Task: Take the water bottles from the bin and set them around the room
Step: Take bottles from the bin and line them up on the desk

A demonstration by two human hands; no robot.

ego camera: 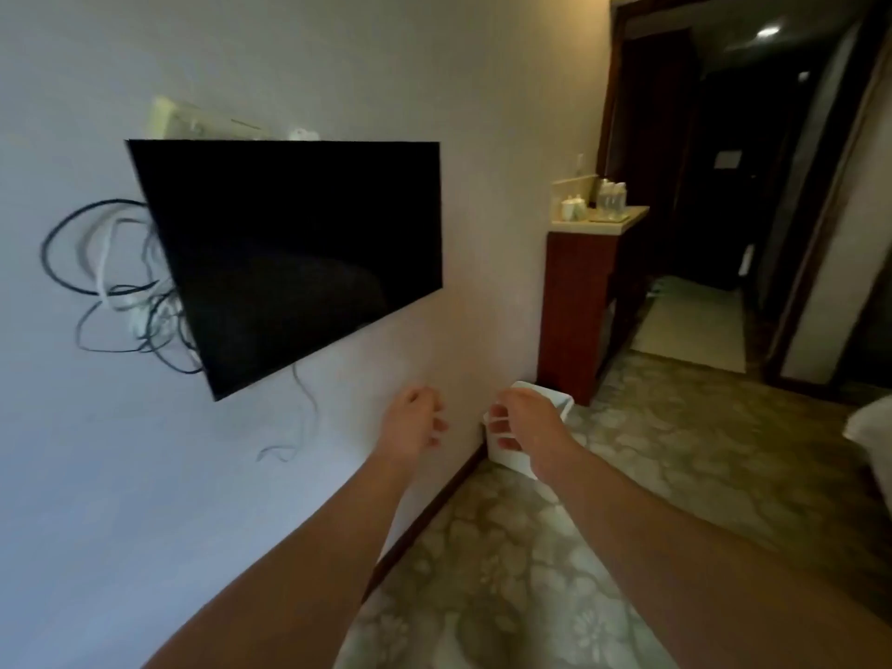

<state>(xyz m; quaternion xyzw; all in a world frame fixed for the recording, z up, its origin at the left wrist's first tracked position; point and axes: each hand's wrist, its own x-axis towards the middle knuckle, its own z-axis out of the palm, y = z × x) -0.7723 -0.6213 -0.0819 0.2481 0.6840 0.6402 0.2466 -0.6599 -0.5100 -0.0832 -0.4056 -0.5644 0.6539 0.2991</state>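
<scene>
A white bin [555, 403] stands on the carpet against the wall, beside a wooden cabinet. What lies inside it is hidden. My right hand [519, 422] hovers in front of the bin with loosely curled fingers and holds nothing. To its left, my left hand [415, 420] reaches toward the wall, fingers relaxed and empty. Several water bottles [612, 195] stand on the cabinet's countertop far ahead.
A black TV [299, 253] hangs tilted on the wall with tangled cables [116, 287] at its left. The wooden cabinet [579, 306] with a light countertop stands past the bin. A dark hallway doorway [724, 185] opens beyond. Patterned carpet [627, 475] covers the floor; a white bed corner [869, 427] is at the right edge.
</scene>
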